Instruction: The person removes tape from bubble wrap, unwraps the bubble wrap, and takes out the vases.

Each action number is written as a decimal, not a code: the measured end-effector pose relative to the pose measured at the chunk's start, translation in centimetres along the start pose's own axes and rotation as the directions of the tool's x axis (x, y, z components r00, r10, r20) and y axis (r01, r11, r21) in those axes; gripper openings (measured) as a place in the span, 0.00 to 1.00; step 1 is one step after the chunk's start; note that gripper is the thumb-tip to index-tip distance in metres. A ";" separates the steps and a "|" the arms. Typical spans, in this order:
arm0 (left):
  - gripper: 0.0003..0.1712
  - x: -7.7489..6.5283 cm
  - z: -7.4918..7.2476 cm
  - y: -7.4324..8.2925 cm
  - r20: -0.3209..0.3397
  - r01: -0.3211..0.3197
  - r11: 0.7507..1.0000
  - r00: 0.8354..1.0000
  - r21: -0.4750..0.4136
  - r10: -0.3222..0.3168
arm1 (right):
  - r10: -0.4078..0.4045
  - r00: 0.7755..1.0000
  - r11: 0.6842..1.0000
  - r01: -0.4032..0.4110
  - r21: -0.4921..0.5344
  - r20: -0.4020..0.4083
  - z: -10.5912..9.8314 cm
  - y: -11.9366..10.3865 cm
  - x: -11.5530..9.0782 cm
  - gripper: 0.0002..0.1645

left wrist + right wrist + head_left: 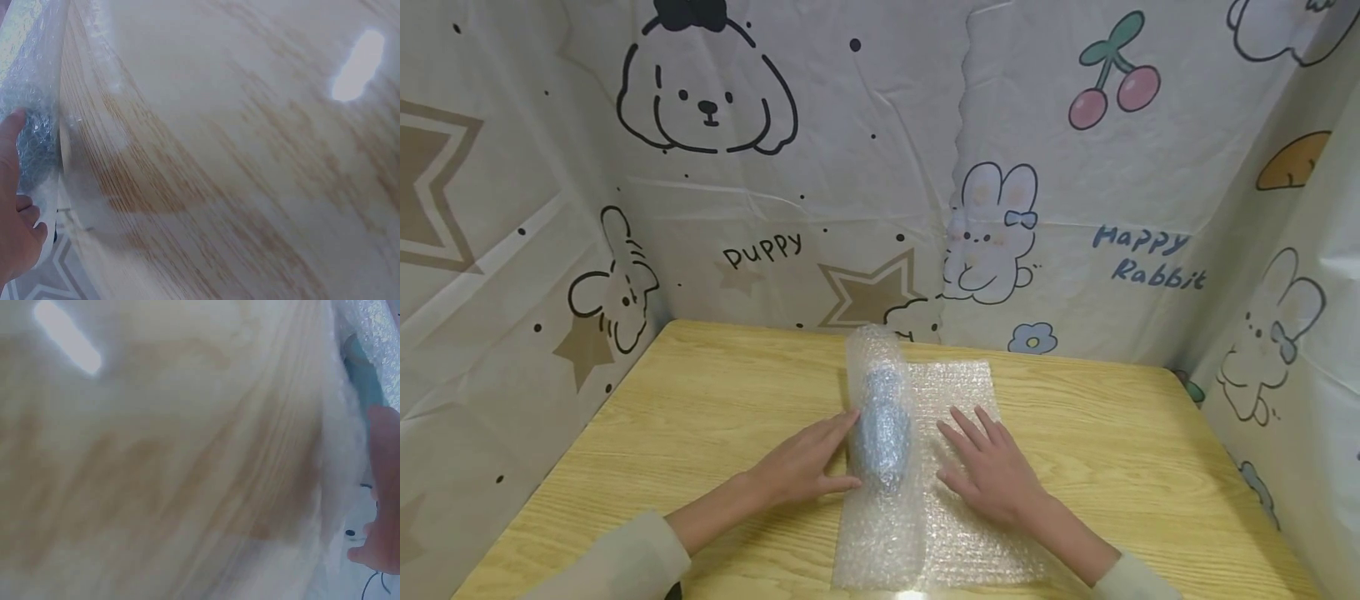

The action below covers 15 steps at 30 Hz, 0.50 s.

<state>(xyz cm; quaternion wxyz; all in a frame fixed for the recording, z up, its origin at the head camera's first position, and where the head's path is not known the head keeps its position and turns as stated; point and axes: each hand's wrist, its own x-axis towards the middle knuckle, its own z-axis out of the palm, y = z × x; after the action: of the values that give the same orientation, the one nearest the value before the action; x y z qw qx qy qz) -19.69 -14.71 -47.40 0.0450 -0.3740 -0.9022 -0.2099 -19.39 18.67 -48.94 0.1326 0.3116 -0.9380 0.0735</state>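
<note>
A blue bottle-shaped thing (884, 437) lies lengthwise under a folded-over layer of bubble wrap (880, 546), its details blurred by the bubbles. My left hand (808, 458) is at its left side, fingertips and thumb touching the wrapped edge. In the left wrist view, the index finger of that hand (19, 231) reaches onto the wrap. With fingers spread, my right hand (996, 475) rests over the flat part of the sheet, right of the bundle. The right wrist view catches part of the right hand (384, 487) beside the bluish-green thing (365, 378) in the wrap.
Both hands work on a wood-grain table (715, 400). A pale cloth (850, 167) printed with cartoon animals, stars and cherries hangs behind it and along both sides. The flat bubble wrap extends to the right of the bundle, between the table's back and front.
</note>
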 end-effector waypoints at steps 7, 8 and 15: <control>0.57 0.0 -0.1 0.1 0.000 -0.001 1.000 1.000 -0.004 0.001 | -0.018 0.997 0.998 0.014 0.055 0.078 0.2 0.7 -1.7 0.41; 0.57 0.0 -0.1 0.0 0.000 -0.002 1.000 1.000 -0.003 0.002 | -0.018 0.995 0.998 0.012 0.066 0.094 0.2 0.7 -1.8 0.41; 0.57 0.0 -0.1 0.0 0.015 0.003 1.000 1.000 -0.013 -0.003 | -0.028 0.986 0.996 0.013 0.090 0.166 0.2 0.5 -2.3 0.42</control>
<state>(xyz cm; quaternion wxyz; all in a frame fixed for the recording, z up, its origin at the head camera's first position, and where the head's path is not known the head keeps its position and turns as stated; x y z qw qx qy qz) -19.64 -14.76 -47.31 0.0356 -0.3745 -0.9018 -0.2129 -17.94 20.28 -49.86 0.0404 0.3319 -0.9384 0.0873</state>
